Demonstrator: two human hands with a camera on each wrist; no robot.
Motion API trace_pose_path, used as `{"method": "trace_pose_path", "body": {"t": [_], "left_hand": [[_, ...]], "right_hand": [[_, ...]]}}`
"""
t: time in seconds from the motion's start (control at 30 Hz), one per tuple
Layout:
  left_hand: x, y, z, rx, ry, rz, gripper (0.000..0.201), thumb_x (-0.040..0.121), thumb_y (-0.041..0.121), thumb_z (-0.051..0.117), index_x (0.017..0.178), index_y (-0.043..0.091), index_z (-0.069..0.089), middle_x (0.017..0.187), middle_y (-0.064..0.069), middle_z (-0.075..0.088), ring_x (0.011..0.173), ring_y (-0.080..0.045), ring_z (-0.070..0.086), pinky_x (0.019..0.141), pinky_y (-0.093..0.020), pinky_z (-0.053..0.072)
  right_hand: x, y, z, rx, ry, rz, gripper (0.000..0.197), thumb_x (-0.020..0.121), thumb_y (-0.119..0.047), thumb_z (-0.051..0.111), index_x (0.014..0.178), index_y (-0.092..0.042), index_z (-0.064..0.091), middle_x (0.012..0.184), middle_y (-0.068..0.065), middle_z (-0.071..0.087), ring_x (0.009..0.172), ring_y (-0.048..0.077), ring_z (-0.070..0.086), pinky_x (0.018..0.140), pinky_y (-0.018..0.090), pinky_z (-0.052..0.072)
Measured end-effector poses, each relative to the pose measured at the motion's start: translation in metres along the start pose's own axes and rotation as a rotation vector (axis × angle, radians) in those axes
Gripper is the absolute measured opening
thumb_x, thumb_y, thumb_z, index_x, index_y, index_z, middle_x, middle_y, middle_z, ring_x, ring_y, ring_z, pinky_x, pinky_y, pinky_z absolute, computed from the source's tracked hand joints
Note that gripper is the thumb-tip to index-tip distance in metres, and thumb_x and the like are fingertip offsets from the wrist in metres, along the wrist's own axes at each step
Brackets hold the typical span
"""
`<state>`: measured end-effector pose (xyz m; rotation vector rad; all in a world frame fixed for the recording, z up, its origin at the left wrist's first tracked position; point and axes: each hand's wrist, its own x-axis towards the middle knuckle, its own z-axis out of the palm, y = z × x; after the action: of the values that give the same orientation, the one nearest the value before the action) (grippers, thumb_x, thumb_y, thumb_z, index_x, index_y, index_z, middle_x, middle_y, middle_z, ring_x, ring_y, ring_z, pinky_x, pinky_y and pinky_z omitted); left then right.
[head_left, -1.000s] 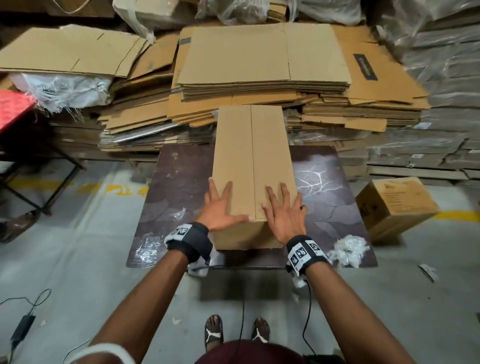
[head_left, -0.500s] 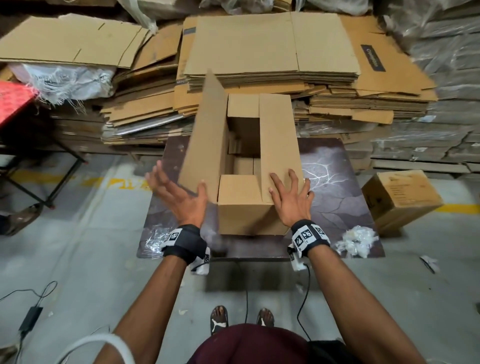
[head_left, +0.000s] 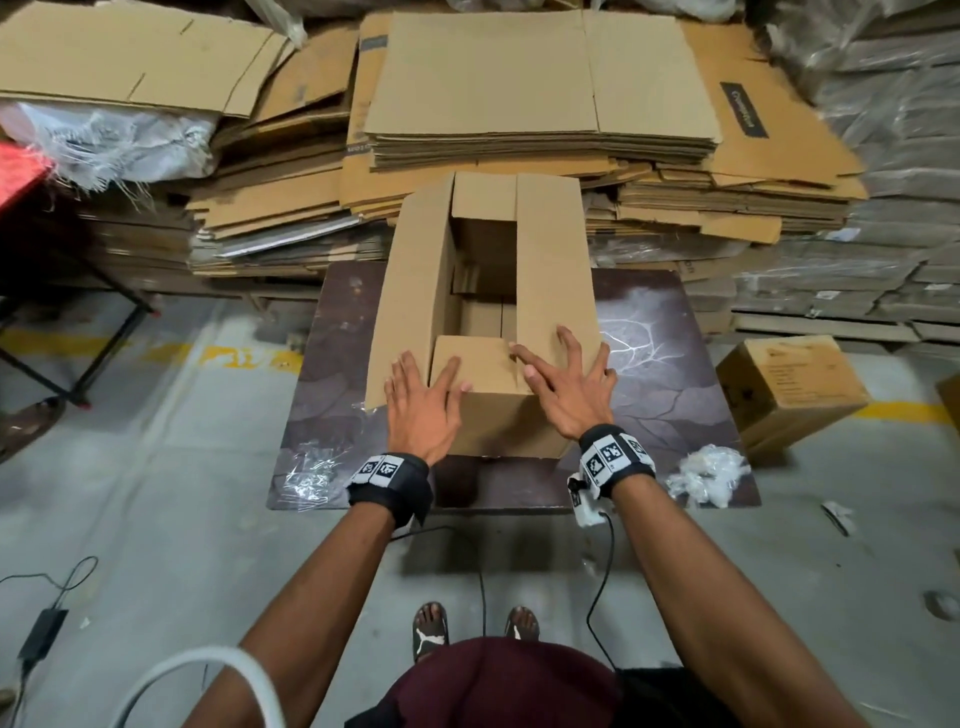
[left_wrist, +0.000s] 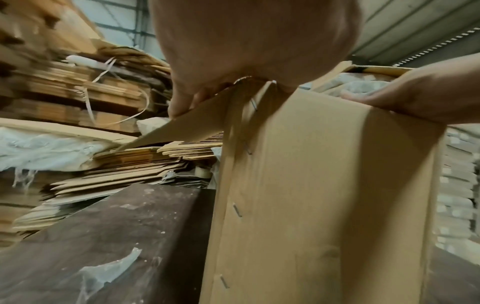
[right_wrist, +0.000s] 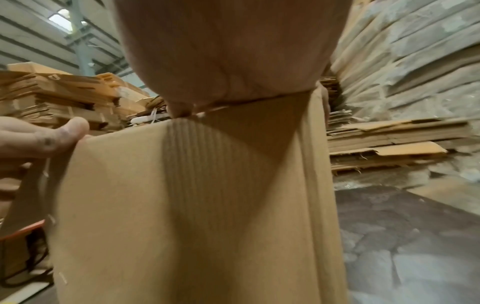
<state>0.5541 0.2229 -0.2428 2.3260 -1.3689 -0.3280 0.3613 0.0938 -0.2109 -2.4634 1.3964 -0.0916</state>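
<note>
Box: a brown corrugated cardboard box (head_left: 498, 426) stands upright in the middle of a dark brown table with pale vein markings (head_left: 670, 379). Its top is partly open and its near wall faces the person.
Flaps: the right long flap (head_left: 553, 260) lies folded flat over the top. The left long flap (head_left: 415, 291) stands raised and tilted outward. The near short flap (head_left: 480, 358) and the far short flap (head_left: 483, 195) are folded in, with a gap into the box between them.
Left hand: the left hand (head_left: 423, 405) lies at the near left corner of the box, its fingers (head_left: 447, 373) straight and spread. Some rest on the near short flap and the outer ones on the base of the left long flap; it pinches nothing.
Right hand: the right hand (head_left: 569, 389) lies palm down on the near end of the right long flap. Its fingers (head_left: 569, 345) are straight and fanned wide, and the thumb reaches the edge of the near short flap.
Seam: the left wrist view shows metal staples (left_wrist: 237, 209) in a row down the box's near left corner.
Wrists: each wrist wears a black band with black-and-white marker squares (head_left: 389, 480).
On the table: a crumpled wad of clear plastic (head_left: 709, 473) lies at the near right corner and a flat clear wrapper (head_left: 306, 475) at the near left corner, both apart from the box.
Behind: stacks of flattened brown cardboard sheets (head_left: 519, 93) rise just beyond the table's far edge.
Floor: on the grey concrete floor (head_left: 156, 467) a closed brown carton (head_left: 789, 389) sits to the right of the table, and a black power adapter with its cable (head_left: 41, 631) lies well to the left.
</note>
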Motion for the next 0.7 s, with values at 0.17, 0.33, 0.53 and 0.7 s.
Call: {"method": "trace_pose_path", "body": {"t": [0.17, 0.33, 0.53, 0.7], "left_hand": [[0.018, -0.014, -0.015, 0.066, -0.013, -0.024, 0.051, 0.105, 0.060, 0.022, 0.154, 0.052, 0.034, 0.169, -0.023, -0.003, 0.156, -0.043, -0.001, 0.125, -0.059, 0.004], [0.016, -0.020, -0.023, 0.056, -0.029, -0.053, 0.050, 0.105, 0.061, 0.023, 0.152, 0.052, 0.036, 0.170, -0.019, -0.004, 0.156, -0.040, -0.003, 0.124, -0.062, 0.003], [0.009, -0.007, -0.023, 0.123, 0.035, 0.020, 0.046, 0.107, 0.042, 0.035, 0.153, 0.046, 0.037, 0.171, -0.011, -0.003, 0.155, -0.036, -0.018, 0.116, -0.065, -0.016], [0.004, 0.019, -0.022, 0.171, 0.035, 0.121, 0.084, 0.083, 0.012, 0.056, 0.159, 0.032, 0.027, 0.171, -0.008, 0.010, 0.156, -0.032, -0.015, 0.118, -0.071, -0.010]], "right_hand": [[0.019, -0.018, -0.024, -0.012, -0.076, -0.114, 0.048, 0.099, -0.074, 0.020, 0.138, -0.063, 0.045, 0.167, -0.016, 0.007, 0.148, 0.057, -0.016, 0.109, 0.084, -0.003], [0.017, -0.043, -0.095, -0.064, 0.277, -0.167, 0.036, 0.096, -0.058, 0.047, 0.107, -0.026, 0.061, 0.147, -0.005, 0.050, 0.152, 0.035, 0.023, 0.114, 0.073, 0.021], [0.004, -0.022, -0.111, -0.471, 0.324, 0.101, 0.036, 0.075, -0.025, 0.075, 0.110, -0.022, 0.071, 0.149, 0.005, 0.051, 0.156, 0.034, 0.017, 0.117, 0.071, -0.001], [-0.011, 0.008, -0.086, -0.494, 0.245, 0.280, 0.031, 0.080, -0.017, 0.063, 0.110, -0.022, 0.069, 0.149, 0.010, 0.048, 0.157, 0.036, 0.005, 0.114, 0.074, -0.010]]}}
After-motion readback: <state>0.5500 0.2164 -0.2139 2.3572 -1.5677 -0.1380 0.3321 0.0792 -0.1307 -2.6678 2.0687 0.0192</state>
